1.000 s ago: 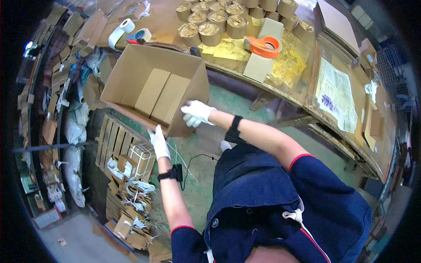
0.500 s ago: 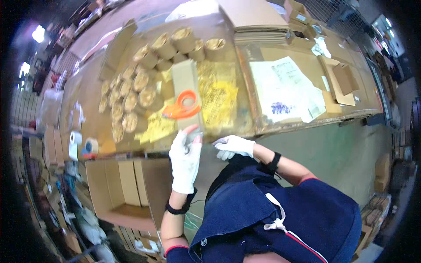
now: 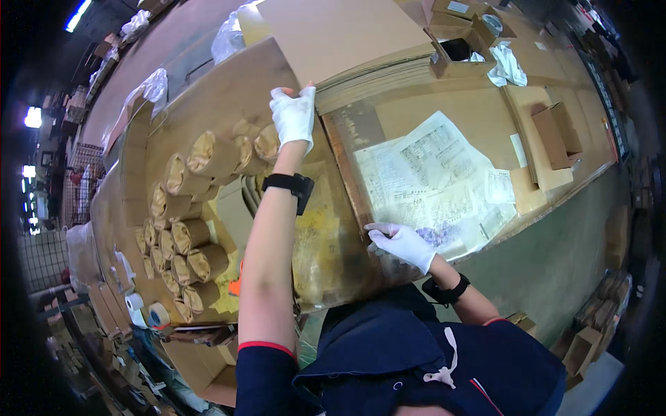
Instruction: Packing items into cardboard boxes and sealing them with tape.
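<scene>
My left hand point(image 3: 293, 119), in a white glove with bare fingertips, reaches far over the table. Its fingers are apart, at the near left corner of a stack of flat cardboard sheets point(image 3: 374, 76). My right hand point(image 3: 404, 246), also gloved, rests at the wooden seam of the table beside printed papers point(image 3: 444, 173); its fingers are stretched out with nothing in them. Left of my left forearm stand several brown paper-wrapped rolls point(image 3: 208, 152). An orange tape dispenser point(image 3: 235, 286) shows only in part behind that arm, by folded grey-brown cardboard point(image 3: 232, 208).
Small open cardboard boxes point(image 3: 461, 59) and a crumpled white cloth point(image 3: 508, 67) lie at the far right. An open carton point(image 3: 555, 135) sits by the right edge. Tape rolls point(image 3: 158, 313) are at the near left, above a large carton point(image 3: 194, 367) below the table.
My left hand has gone from the table's near edge up to the cardboard stack. My right hand has moved forward onto the table. The view has shifted, and my arm now covers most of the dispenser.
</scene>
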`<state>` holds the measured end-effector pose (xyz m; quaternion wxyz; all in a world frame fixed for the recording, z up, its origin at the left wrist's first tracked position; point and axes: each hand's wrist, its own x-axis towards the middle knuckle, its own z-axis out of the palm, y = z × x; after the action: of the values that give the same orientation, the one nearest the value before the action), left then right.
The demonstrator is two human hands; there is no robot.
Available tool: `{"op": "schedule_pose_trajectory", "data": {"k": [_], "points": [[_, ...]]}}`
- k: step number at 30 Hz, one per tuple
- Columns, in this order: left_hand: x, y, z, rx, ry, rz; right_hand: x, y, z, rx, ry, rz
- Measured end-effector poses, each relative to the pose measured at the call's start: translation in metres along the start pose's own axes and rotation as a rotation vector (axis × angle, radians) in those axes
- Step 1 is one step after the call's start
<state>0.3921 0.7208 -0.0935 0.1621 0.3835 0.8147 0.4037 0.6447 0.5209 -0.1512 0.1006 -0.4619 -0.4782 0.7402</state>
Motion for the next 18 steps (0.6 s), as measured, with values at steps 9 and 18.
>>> {"op": "schedule_pose_trajectory", "data": {"k": [9,18], "points": [[0.065,-0.028,0.021,-0.457,-0.233,-0.124,0.025,-0.012,-0.018,0.073,-0.003,0.053],[-0.065,0.012,-0.087,-1.313,-0.576,0.054,-0.002,-0.067,-0.047,0.123,0.225,-0.423]]}}
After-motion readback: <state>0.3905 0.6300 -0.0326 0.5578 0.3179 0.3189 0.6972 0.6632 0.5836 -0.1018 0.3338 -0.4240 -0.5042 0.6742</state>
